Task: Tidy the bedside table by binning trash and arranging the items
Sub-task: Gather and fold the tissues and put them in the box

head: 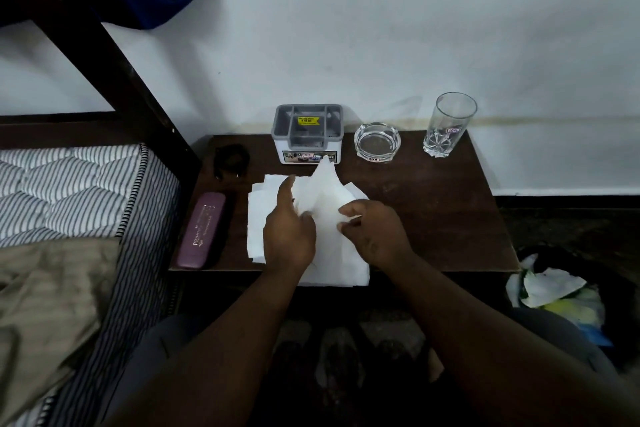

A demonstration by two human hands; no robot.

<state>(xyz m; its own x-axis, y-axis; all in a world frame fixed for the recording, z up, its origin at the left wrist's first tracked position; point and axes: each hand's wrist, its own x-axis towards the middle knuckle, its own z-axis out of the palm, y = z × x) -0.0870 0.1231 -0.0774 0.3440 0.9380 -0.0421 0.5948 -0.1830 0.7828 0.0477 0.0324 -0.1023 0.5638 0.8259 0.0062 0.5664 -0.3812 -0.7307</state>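
Both forearms reach in over the counter's [433,204] front edge, left hand [289,232] and right hand [375,236] each pinching the raised white tissue [325,194].

A single wide-angle head camera looks forward and steeply down from close above the table [433,204], facing the white wall [346,55] behind it, with the bed [69,191] at the left edge.

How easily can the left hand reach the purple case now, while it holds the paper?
Probably yes, once it lets go. The left hand grips the white tissue paper; the purple case lies to its left on the table, with nothing between.
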